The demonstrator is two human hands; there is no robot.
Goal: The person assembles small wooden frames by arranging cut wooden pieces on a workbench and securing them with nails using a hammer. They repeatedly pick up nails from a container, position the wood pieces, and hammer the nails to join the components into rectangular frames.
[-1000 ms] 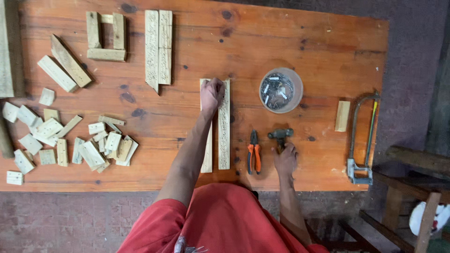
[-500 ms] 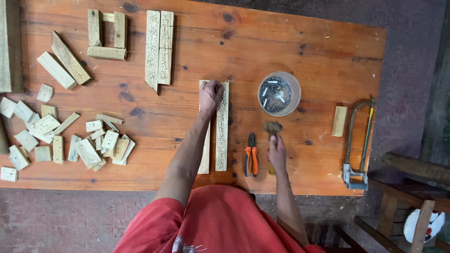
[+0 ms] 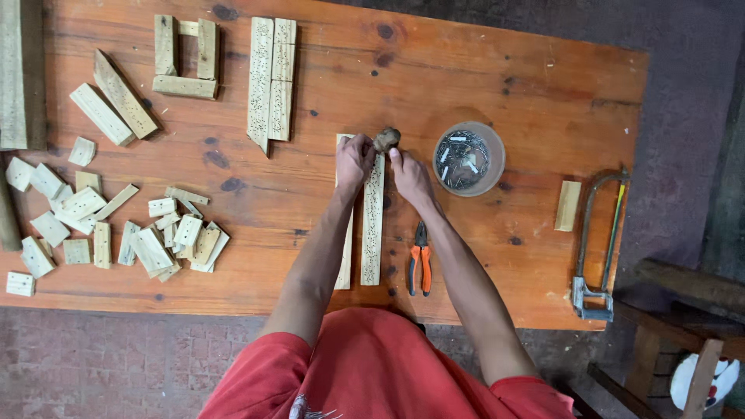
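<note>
Two hands are meeting at the far end of a pair of long wooden strips (image 3: 372, 225) lying side by side on the orange-brown bench (image 3: 497, 85), running away from the person. The left hand (image 3: 354, 159) is pressing down on the top of the strips with its fingers curled; whether it is pinching anything small there is too fine to tell. The right hand (image 3: 409, 174) is closing around the handle of a hammer (image 3: 386, 140), whose dark, rounded head is sitting just above the strips' far end, between the two hands.

Just right of the right forearm, orange-handled pliers (image 3: 420, 260) are lying on the bench beside the strips. Beyond the right hand, a round clear tub of nails (image 3: 468, 159) is standing near the hammer head. Farther right, a small wooden block (image 3: 568, 206) is resting near a hacksaw (image 3: 599, 240) that is lying along the bench's right edge.

Off to the left, a heap of short wood offcuts (image 3: 140, 233) is spreading across the bench, well apart from the hands. At the far side, a second pair of long strips (image 3: 271, 77) is lying beside a small open frame of three wood pieces (image 3: 183, 58), with two slanted blocks (image 3: 112, 105) further left. The person is wearing red at the bottom of the view.
</note>
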